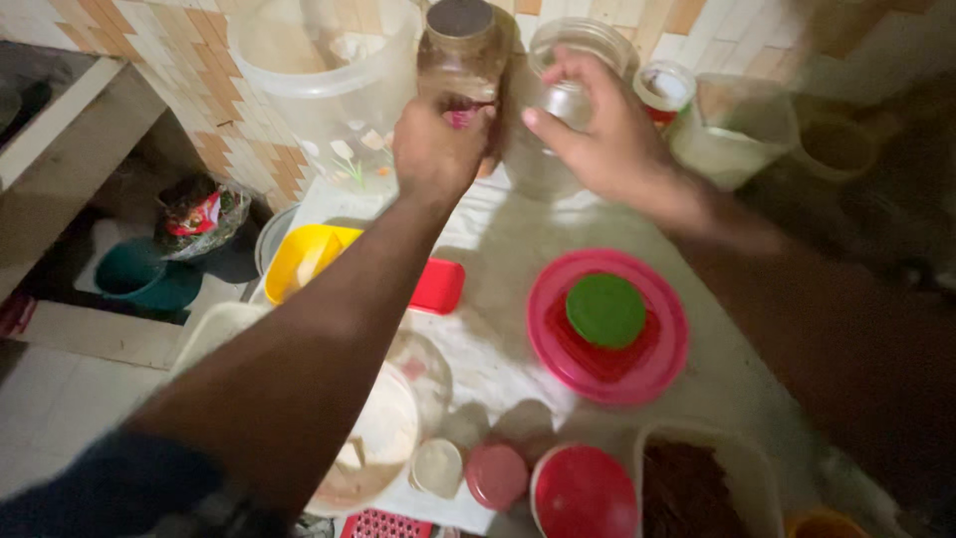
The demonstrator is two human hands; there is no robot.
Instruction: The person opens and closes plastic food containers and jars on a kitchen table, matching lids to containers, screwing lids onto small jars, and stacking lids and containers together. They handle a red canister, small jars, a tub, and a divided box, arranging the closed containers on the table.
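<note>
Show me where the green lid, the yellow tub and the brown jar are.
green lid (605, 310), head view, centre of its top.
yellow tub (289, 261), head view, its near rim.
brown jar (460, 55), head view, its glass side.

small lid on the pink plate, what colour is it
Green lid, seen clearly in the head view.

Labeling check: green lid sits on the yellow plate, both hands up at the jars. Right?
Not quite. In the head view the green lid sits on a pink-red plate, not a yellow one. The left hand and right hand are up at the jars.
</note>
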